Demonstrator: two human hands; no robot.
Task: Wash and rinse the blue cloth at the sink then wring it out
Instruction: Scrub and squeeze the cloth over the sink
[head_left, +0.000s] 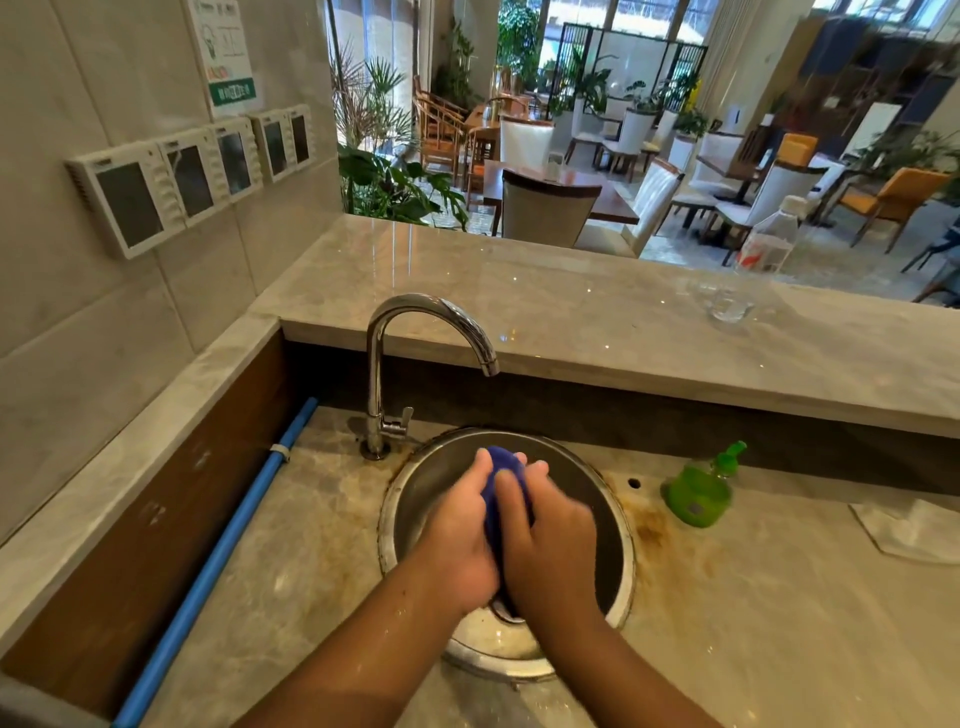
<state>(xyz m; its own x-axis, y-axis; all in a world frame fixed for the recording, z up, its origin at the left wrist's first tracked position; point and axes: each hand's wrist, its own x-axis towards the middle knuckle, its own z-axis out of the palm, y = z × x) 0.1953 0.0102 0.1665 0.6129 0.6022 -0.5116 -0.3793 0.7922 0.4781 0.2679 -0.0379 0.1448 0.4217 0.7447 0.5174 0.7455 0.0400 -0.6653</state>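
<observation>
The blue cloth (503, 467) is bunched into a wad between both hands, over the round steel sink (410, 499). My left hand (462, 535) grips its left side and my right hand (550, 540) grips its right side, fingers curled round it. Most of the cloth is hidden by my fingers and palms. The chrome tap (379, 374) stands behind the sink at the left, its spout ending above and behind the hands. No water stream is visible.
A green soap pump bottle (698, 491) stands right of the sink on the stained marble counter (291, 561). A white cloth (914, 530) lies at the far right. On the raised ledge stand a glass (730, 304) and a plastic bottle (769, 241). A blue pipe (218, 561) runs along the left.
</observation>
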